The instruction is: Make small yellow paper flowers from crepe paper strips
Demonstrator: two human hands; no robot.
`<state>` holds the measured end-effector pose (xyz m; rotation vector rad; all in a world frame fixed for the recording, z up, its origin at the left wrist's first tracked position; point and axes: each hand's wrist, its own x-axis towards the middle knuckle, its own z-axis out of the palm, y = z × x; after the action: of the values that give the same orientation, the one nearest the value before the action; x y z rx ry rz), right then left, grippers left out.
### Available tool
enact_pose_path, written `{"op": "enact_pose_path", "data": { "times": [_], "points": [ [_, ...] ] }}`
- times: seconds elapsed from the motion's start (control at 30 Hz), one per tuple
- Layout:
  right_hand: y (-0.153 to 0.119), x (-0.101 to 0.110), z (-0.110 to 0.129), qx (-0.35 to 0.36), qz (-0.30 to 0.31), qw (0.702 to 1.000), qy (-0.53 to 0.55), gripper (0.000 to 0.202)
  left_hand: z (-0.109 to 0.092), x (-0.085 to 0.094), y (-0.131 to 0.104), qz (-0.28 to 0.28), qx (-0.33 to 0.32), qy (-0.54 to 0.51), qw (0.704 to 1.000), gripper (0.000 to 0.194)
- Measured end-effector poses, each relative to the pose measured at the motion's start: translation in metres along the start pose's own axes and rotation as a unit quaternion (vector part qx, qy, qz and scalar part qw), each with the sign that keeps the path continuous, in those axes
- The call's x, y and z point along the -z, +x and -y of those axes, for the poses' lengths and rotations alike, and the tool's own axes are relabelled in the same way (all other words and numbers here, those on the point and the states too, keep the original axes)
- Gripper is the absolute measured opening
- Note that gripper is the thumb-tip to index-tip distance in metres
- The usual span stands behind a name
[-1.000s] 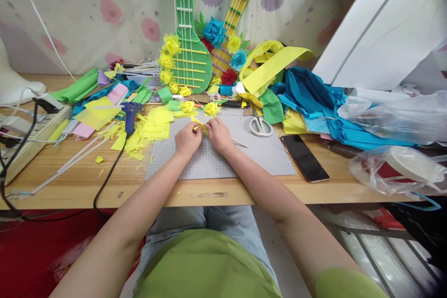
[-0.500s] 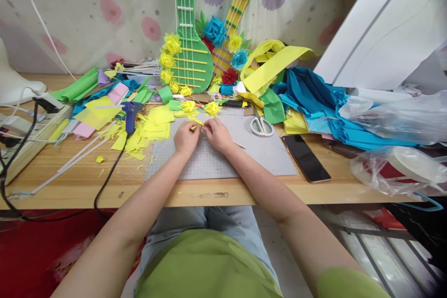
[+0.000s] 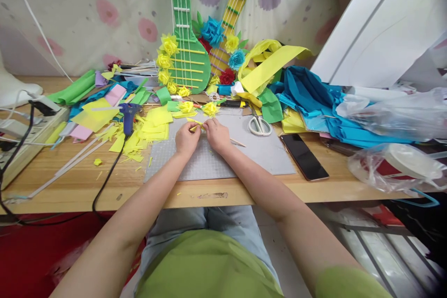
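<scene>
Over the grey cutting mat (image 3: 265, 158), my left hand (image 3: 187, 139) and my right hand (image 3: 217, 134) meet, fingers closed on a small piece of yellow paper (image 3: 194, 121). My fingers partly cover it. A thin wooden stick (image 3: 238, 142) lies on the mat by my right hand. Just beyond the hands sit two yellow paper flowers (image 3: 211, 109). Left of my left hand is a pile of yellow paper squares (image 3: 155, 123). White-handled scissors (image 3: 260, 125) rest to the right of my right hand.
A blue glue gun (image 3: 129, 118) with a black cord stands left among scraps. Behind are a green paper instrument (image 3: 192, 63) and a yellow one (image 3: 232, 14), both flower-trimmed. A phone (image 3: 304, 157), blue paper (image 3: 307, 98) and a plastic-wrapped tub (image 3: 398, 167) lie right.
The whole view has shifted slightly. My hands stay together on the yellow paper, with the left one drawn marginally apart from the right fingertips.
</scene>
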<state>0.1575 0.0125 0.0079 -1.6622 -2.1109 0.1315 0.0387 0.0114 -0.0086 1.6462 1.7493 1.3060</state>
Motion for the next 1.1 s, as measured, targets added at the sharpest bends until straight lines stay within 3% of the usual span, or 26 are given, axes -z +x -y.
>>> {"op": "enact_pose_path", "data": {
  "times": [0.47, 0.7, 1.1],
  "points": [
    [0.001, -0.01, 0.003, 0.042, 0.0, 0.998, -0.051, 0.035, 0.003, -0.003, 0.002, 0.009, 0.048, -0.126, 0.991, 0.016],
    [-0.004, -0.003, 0.004, 0.069, -0.014, 0.996, -0.051, 0.034, 0.001, -0.002, 0.004, 0.019, 0.103, -0.255, 0.961, 0.019],
    [-0.003, -0.001, 0.001, 0.088, -0.026, 0.995, -0.041, 0.033, -0.009, 0.003, 0.008, 0.016, 0.199, -0.327, 0.924, 0.016]
  ]
}}
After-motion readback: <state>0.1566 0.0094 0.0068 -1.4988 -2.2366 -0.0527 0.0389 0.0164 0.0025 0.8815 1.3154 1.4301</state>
